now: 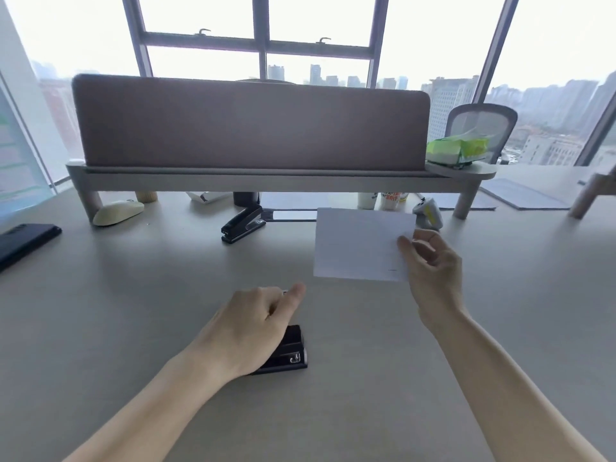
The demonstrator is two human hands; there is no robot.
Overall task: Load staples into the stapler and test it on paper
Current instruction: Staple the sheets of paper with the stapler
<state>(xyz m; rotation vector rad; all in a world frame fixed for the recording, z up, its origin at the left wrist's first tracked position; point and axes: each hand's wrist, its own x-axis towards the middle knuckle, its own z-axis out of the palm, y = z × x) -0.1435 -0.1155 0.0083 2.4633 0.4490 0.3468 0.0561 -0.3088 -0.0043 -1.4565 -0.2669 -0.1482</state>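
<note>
A black stapler (288, 351) lies on the grey desk in front of me, and my left hand (253, 325) is closed over its top, hiding most of it. My right hand (433, 265) holds a white sheet of paper (358, 245) by its right edge, lifted a little above the desk, to the right of and beyond the stapler. A small dark mark, possibly a staple, shows near the sheet's lower right corner. A second black stapler (243, 223) rests farther back near the shelf.
A low shelf with a grey partition (250, 125) spans the desk's back. Under and near it are a cream mouse (118, 211), cups, and a small gadget (428, 213). A dark phone (25, 240) lies at left, and a green tissue pack (458, 148) at right.
</note>
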